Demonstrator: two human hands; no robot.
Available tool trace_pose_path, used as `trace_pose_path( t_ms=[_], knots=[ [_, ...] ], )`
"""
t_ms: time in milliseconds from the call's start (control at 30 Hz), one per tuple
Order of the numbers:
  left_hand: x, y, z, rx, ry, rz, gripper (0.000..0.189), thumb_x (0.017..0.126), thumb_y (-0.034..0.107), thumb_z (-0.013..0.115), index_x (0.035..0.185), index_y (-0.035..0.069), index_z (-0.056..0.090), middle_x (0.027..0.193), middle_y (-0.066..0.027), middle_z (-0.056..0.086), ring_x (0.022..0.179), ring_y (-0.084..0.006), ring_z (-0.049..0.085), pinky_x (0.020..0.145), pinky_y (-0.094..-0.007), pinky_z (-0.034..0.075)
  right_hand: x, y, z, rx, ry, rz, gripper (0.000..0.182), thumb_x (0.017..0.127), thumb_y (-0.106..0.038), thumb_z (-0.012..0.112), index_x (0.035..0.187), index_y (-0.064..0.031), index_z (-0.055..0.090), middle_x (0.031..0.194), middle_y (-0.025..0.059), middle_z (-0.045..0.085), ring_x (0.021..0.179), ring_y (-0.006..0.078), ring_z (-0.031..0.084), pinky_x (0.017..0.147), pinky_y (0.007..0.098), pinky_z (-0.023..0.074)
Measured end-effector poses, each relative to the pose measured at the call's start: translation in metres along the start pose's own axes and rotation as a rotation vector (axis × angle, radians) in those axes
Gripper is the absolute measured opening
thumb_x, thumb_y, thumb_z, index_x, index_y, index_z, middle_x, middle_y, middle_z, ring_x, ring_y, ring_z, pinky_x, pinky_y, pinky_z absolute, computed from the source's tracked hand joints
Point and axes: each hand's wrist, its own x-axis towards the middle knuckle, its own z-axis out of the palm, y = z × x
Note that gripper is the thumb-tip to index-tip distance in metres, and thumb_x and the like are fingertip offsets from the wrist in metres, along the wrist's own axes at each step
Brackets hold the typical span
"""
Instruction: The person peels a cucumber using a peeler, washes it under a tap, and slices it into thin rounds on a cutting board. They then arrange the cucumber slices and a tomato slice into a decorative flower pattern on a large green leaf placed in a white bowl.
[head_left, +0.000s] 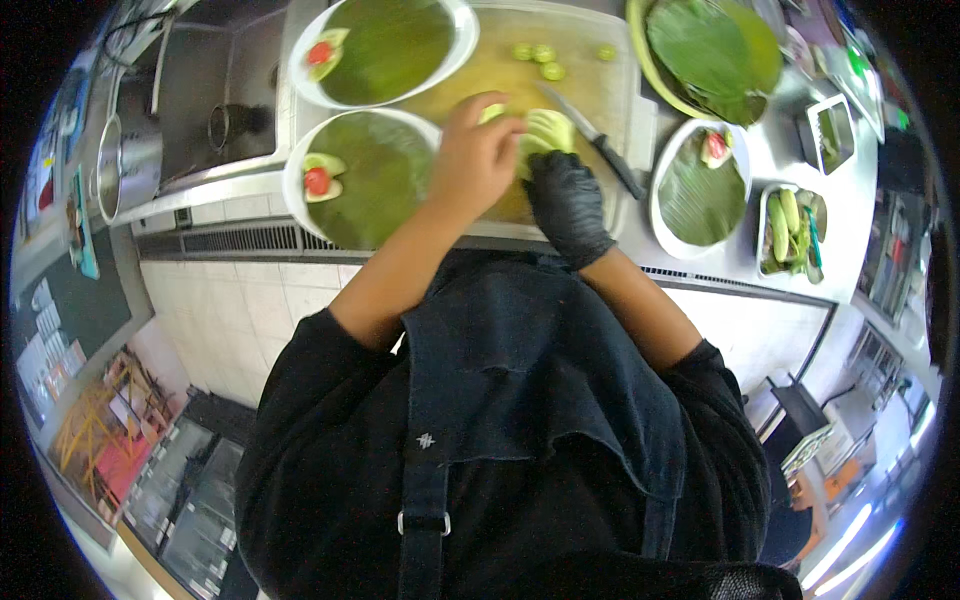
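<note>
My left hand (480, 150), bare, is raised over the yellowish cutting board (487, 67) with its fingers bent; a pale green slice (491, 112) shows at its fingers, but whether it is held is unclear. My right hand (568, 202), in a black glove, rests its fingers on fanned pale green slices (547, 131), perhaps cucumber. To their right lies a knife with a black handle (619, 166). Several small green citrus fruits (553, 71) lie farther back. Two white oval plates lined with green leaf, one near (367, 180) and one far (386, 49), each bear a red and green garnish.
At right are a yellow-green bowl of leaves (705, 52), a smaller leaf-lined white plate (701, 191), a metal tray of cucumbers (784, 225) and a small white-rimmed container (831, 135). A sink (217, 82) and a metal pot (131, 169) are at left.
</note>
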Motion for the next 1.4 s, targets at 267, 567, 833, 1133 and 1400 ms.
trace_pose_path(
  t_ms=[267, 567, 833, 1133, 1400],
  knots=[
    [0.005, 0.045, 0.021, -0.103, 0.25, -0.09, 0.014, 0.082, 0.006, 0.06, 0.096, 0.002, 0.063, 0.1, -0.0141, 0.062, 0.094, -0.0292, 0.059, 0.083, -0.035, 0.047, -0.025, 0.068, -0.045, 1.344, -0.23, 0.264, 0.046, 0.083, -0.03, 0.065, 0.119, -0.0031, 0.055, 0.1, 0.0109, 0.063, 0.084, 0.0214, 0.062, 0.067, 0.0297, 0.0493],
    [0.058, 0.156, 0.163, -0.031, -0.282, -0.058, 0.033, 0.077, 0.019, 0.07, 0.103, 0.001, 0.06, 0.096, -0.0156, 0.06, 0.084, -0.0274, 0.062, 0.074, -0.0358, 0.05, -0.121, 0.209, -0.09, 1.959, 0.112, 0.507, 0.05, 0.081, -0.017, 0.059, 0.128, -0.0036, 0.046, 0.109, 0.0109, 0.057, 0.089, 0.0152, 0.057, 0.065, 0.0278, 0.0481],
    [0.095, 0.195, 0.25, 0.347, -0.308, -0.092, 0.045, 0.072, 0.028, 0.074, 0.1, -0.001, 0.056, 0.105, -0.0212, 0.052, 0.096, -0.0371, 0.057, 0.082, -0.0425, 0.048, -0.166, 0.267, -0.116, 1.603, 0.077, 0.524, 0.049, 0.081, -0.014, 0.067, 0.124, -0.0035, 0.049, 0.097, 0.003, 0.057, 0.073, 0.008, 0.05, 0.061, 0.0214, 0.0431],
    [0.099, 0.197, 0.257, 0.369, -0.307, -0.09, 0.047, 0.07, 0.027, 0.074, 0.1, -0.003, 0.055, 0.106, -0.0231, 0.052, 0.094, -0.0385, 0.058, 0.082, -0.0434, 0.048, -0.168, 0.287, -0.111, 1.475, 0.114, 0.521, 0.044, 0.079, -0.011, 0.07, 0.118, -0.0006, 0.053, 0.095, 0.004, 0.06, 0.074, 0.0085, 0.054, 0.064, 0.0216, 0.0463],
    [0.102, 0.187, 0.267, 0.38, -0.288, -0.112, 0.044, 0.065, 0.018, 0.073, 0.098, -0.004, 0.054, 0.1, -0.0252, 0.053, 0.09, -0.0396, 0.059, 0.079, -0.042, 0.05, -0.16, 0.286, -0.116, 1.467, 0.14, 0.566, 0.044, 0.077, -0.01, 0.071, 0.116, 0.0002, 0.055, 0.094, 0.0054, 0.062, 0.075, 0.011, 0.056, 0.066, 0.024, 0.048]
  ],
)
